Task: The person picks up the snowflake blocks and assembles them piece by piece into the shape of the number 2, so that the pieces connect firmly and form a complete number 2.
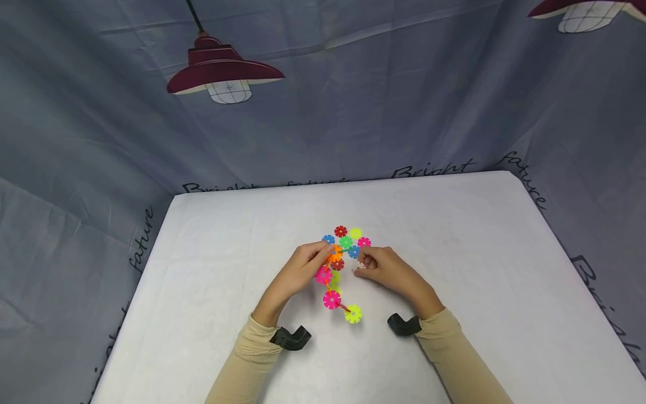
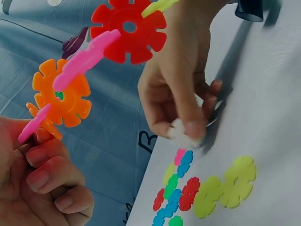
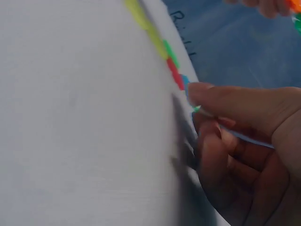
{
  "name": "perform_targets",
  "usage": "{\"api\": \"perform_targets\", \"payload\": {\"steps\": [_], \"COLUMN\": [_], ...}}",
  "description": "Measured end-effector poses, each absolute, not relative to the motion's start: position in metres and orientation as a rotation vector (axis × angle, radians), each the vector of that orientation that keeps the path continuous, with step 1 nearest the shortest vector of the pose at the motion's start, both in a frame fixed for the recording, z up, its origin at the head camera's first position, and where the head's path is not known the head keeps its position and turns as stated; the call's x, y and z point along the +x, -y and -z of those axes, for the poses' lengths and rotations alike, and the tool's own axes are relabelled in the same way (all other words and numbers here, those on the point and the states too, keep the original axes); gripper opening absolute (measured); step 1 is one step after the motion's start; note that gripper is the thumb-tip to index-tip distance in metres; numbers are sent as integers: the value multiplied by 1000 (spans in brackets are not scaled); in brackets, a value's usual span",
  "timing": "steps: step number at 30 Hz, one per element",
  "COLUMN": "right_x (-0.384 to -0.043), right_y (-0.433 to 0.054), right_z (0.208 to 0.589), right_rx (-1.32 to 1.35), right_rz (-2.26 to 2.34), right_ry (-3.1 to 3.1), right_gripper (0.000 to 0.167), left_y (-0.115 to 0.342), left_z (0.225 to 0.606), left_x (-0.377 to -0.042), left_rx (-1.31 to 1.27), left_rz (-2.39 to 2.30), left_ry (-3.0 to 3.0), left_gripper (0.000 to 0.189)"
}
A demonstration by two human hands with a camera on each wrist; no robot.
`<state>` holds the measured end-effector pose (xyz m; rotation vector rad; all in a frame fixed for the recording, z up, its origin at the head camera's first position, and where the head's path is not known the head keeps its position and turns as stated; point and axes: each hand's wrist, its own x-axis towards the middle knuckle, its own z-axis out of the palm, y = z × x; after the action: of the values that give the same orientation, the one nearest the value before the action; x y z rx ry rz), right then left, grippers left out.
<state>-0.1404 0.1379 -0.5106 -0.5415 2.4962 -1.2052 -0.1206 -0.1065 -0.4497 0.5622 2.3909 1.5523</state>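
Observation:
My left hand [image 1: 299, 268] pinches one end of a chain of interlocked plastic snowflake discs. In the left wrist view the chain runs up from the fingertips through an orange disc [image 2: 77, 104], a pink disc [image 2: 84, 61] and a red disc [image 2: 110, 40]. Its other end, with a yellow disc [image 1: 355, 320], hangs toward the near side in the head view. Across from it, my right hand [image 1: 388, 272] holds a white snowflake disc [image 2: 178, 136] between thumb and fingers, apart from the chain. In the right wrist view, the fingers mostly hide that disc.
Loose discs lie on the white table [image 1: 212, 297] just beyond and under the hands, among them a dark red disc [image 1: 340, 227], a blue disc [image 1: 355, 256] and two yellow discs [image 2: 242, 188]. A grey printed curtain [image 1: 333, 129] surrounds the table.

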Motion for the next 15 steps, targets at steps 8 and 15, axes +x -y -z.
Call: {"api": "perform_targets", "payload": {"steps": [8,15], "right_x": [-141,-138], "right_y": [-144,-139], "right_z": [489,473], "right_rx": [-509,-553], "right_rz": [1617,1735], "right_ry": [-2152,-2004], "right_gripper": [42,41], "left_y": [108,109], "left_z": [449,449], "left_x": [-121,-122], "left_rx": [494,481], "left_rz": [-1553,-1552], "left_ry": [-2404,-2405], "left_gripper": [42,41]}}
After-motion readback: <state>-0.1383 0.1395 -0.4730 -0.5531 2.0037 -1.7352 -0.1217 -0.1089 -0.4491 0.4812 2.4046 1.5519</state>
